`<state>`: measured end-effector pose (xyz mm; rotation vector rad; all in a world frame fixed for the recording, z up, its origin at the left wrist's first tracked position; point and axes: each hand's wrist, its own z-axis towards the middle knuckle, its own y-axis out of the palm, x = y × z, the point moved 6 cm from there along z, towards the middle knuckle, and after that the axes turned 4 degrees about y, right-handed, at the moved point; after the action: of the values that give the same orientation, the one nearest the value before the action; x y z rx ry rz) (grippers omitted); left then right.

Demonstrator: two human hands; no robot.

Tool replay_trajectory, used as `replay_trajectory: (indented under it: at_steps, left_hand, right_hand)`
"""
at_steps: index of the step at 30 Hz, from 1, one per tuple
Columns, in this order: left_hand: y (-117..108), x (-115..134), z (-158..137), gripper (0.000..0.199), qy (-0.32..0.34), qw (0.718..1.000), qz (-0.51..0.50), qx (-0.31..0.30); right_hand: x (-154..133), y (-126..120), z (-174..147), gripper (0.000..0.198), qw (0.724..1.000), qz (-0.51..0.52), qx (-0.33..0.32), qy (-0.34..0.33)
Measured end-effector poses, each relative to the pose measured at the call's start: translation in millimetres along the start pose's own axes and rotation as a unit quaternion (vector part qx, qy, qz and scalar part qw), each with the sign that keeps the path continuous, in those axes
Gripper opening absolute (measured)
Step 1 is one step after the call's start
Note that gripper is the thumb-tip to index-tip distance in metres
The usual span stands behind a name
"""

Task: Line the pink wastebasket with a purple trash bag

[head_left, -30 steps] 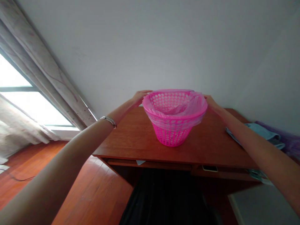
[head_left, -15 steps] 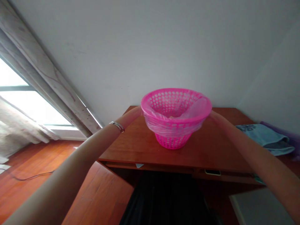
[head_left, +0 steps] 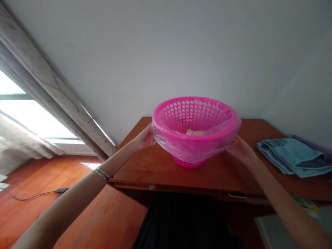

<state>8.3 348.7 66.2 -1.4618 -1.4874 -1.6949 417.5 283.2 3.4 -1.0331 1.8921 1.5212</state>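
A bright pink plastic basket with round and slotted holes stands on the wooden desk. A thin translucent pink plastic bag lines it and is folded down over the rim outside. Something pale lies inside, its kind unclear. My left hand is at the basket's left side, closed on the bag's edge, its fingertips partly hidden. At the right side my right hand pinches the bag's lower edge and draws it outward from the wall.
Folded blue towels lie on the desk at right, beside a purple item. A phone-like object sits in the slot under the desktop. Curtains hang at left; a cable with a black plug lies on the floor.
Both hands have come down from the rim to the bag's folded edge. The bag is now pulled lower and tauter around the outside. The view has shifted slightly.
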Motion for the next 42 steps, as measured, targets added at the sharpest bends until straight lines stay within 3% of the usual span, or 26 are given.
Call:
replay_trajectory:
  at_steps: [3, 7, 13, 16, 20, 24, 27, 29, 37, 40, 42]
  left_hand:
    - [9, -17, -24, 0.019, -0.019, 0.999, -0.036, -0.022]
    - [-5, -39, -49, 0.012, 0.003, 0.997, -0.076, 0.004]
    - [-44, -47, -66, 0.02, 0.045, 0.984, -0.148, 0.084]
    - [-50, -44, -72, 0.023, 0.057, 0.977, -0.176, 0.103]
    - [-27, -44, -78, 0.015, 0.068, 0.972, -0.209, 0.08]
    - [20, -55, -79, 0.031, 0.046, 0.978, -0.201, 0.012]
    - [43, -68, -75, 0.011, 0.03, 0.985, -0.169, -0.005]
    - [47, -77, -74, 0.005, 0.017, 0.988, -0.156, -0.003]
    - [-5, -102, -94, 0.007, -0.022, 0.991, -0.128, 0.046]
    - [-17, -98, -82, 0.008, -0.056, 0.991, -0.116, 0.043]
    - [-19, -85, -68, 0.014, -0.061, 0.99, -0.127, 0.033]
  right_hand:
    - [7, 8, -15, 0.014, 0.998, 0.058, 0.019, -0.026]
    - [31, 0, -32, 0.019, 0.994, 0.09, 0.044, -0.05]
    - [62, -31, -42, 0.026, 0.998, -0.004, 0.058, -0.021]
    - [68, -40, -46, 0.03, 0.997, -0.038, 0.066, -0.021]
    - [75, -38, -53, 0.033, 0.997, -0.032, 0.073, -0.02]
    - [86, -23, -60, 0.04, 0.998, -0.035, 0.057, 0.01]
    - [87, -13, -65, 0.043, 0.997, -0.052, 0.047, 0.025]
    - [84, -11, -68, 0.044, 0.996, -0.073, 0.051, 0.027]
    - [72, -27, -81, 0.05, 0.984, -0.168, 0.013, 0.057]
    - [62, -31, -61, 0.038, 0.989, -0.125, 0.034, 0.07]
    - [53, -19, -40, 0.022, 0.989, -0.11, 0.036, 0.089]
